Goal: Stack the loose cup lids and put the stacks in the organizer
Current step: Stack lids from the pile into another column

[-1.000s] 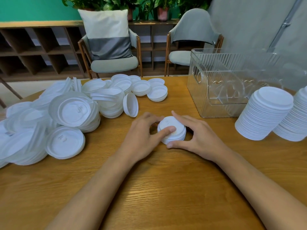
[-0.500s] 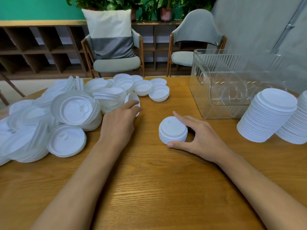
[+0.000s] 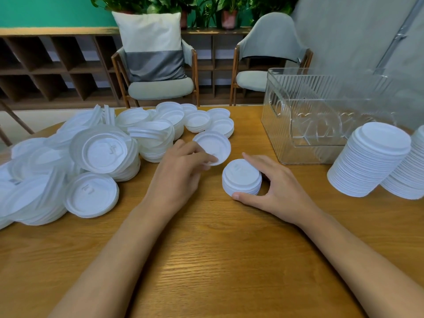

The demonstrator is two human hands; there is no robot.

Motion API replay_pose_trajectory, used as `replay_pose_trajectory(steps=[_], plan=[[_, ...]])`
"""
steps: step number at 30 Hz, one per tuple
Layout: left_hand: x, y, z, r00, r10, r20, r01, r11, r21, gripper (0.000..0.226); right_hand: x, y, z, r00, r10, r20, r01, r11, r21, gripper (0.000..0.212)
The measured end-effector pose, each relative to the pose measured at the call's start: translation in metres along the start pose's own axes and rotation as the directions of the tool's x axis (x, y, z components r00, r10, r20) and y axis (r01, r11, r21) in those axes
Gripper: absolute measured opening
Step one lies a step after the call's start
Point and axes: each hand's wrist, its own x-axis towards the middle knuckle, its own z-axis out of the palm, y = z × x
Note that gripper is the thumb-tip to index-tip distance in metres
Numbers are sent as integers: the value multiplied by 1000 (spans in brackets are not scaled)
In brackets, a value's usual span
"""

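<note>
A wooden table is filling the view, its near edge running out of frame. A sprawling pile of loose white cup lids is covering its left side, spilling past the left edge, so how far it reaches cannot be told; many lids there are overlapping and hiding each other. At far right a clear ribbed organizer is standing, its inner dividers hard to make out through the glare. Just in front of it a tall lid stack is leaning slightly, with a second tall stack beside it being cut off by the right edge.

The right hand is cupping a short lid stack at mid-table, thumb touching its near base and fingers curving round its far side. The left hand, blurred, is pinching a single lid by its near rim, holding it tilted just left of and behind the short stack; its fingertips are hidden under the lid.
</note>
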Motion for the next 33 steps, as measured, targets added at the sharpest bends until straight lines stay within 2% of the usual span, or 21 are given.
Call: replay_pose_trajectory(steps=[3,6,8,11,13,15,17,19,21,24,30,33], plan=[[0,9,1,999,-44,-29,41,993,-111,15,0,0,0,1000,-2,-15,2,1000,-4,98],[-1,22,2,979,-204,-15,189,931,-312,10,1,1,0,1000,-1,-18,1,1000,2,101],[0,27,3,948,-317,14,288,843,-454,12,1,1,0,1000,0,-17,0,1000,14,103],[5,32,1,882,-464,83,396,633,-666,19,1,0,0,1000,4,-17,-4,1000,26,104],[7,33,0,829,-528,186,477,493,-727,22,1,0,0,1000,-16,-21,17,999,45,104],[6,33,6,784,-550,287,563,437,-702,24,1,0,0,999,-42,-27,43,997,56,104],[3,31,15,762,-552,338,616,458,-642,23,2,0,0,998,-54,-26,55,997,53,103],[0,29,22,777,-539,325,620,564,-545,24,2,1,1,998,-63,-21,64,997,43,102],[-3,30,25,821,-508,258,569,701,-430,25,1,2,2,997,-71,-22,71,997,35,98],[-4,36,28,885,-446,132,463,820,-336,29,1,3,3,997,-75,-35,76,997,11,93],[-6,41,32,918,-372,136,396,853,-340,69,2,1,4,998,-61,-33,63,997,46,99],[-5,44,32,920,-379,99,389,858,-336,67,2,1,3,999,-32,-29,34,998,44,106]])
